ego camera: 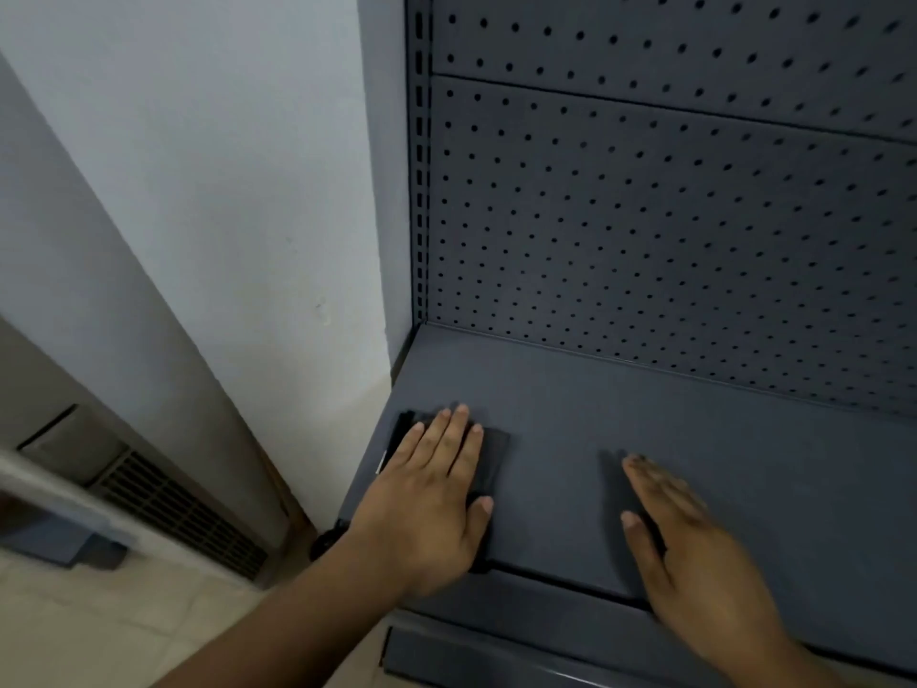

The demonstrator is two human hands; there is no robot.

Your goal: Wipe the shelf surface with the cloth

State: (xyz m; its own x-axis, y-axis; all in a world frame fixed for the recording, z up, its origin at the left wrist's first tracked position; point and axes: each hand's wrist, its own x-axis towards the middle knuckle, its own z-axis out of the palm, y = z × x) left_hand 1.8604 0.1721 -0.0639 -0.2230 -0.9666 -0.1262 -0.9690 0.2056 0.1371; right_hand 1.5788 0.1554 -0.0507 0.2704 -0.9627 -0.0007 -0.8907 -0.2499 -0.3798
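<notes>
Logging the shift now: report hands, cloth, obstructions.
Left hand flat, pressing dark cloth onto shelf, left end. Right hand flat on bare shelf. No obstructions visible.

Dark cloth, grey shelf

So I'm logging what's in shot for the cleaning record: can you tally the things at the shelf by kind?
Dark folded cloth: 1, under the flat left hand
Hands: 2, left hand and right hand, both flat on the shelf
Grey metal shelf: 1
Grey perforated back panels: 2, upper and lower
Total: 6
</notes>
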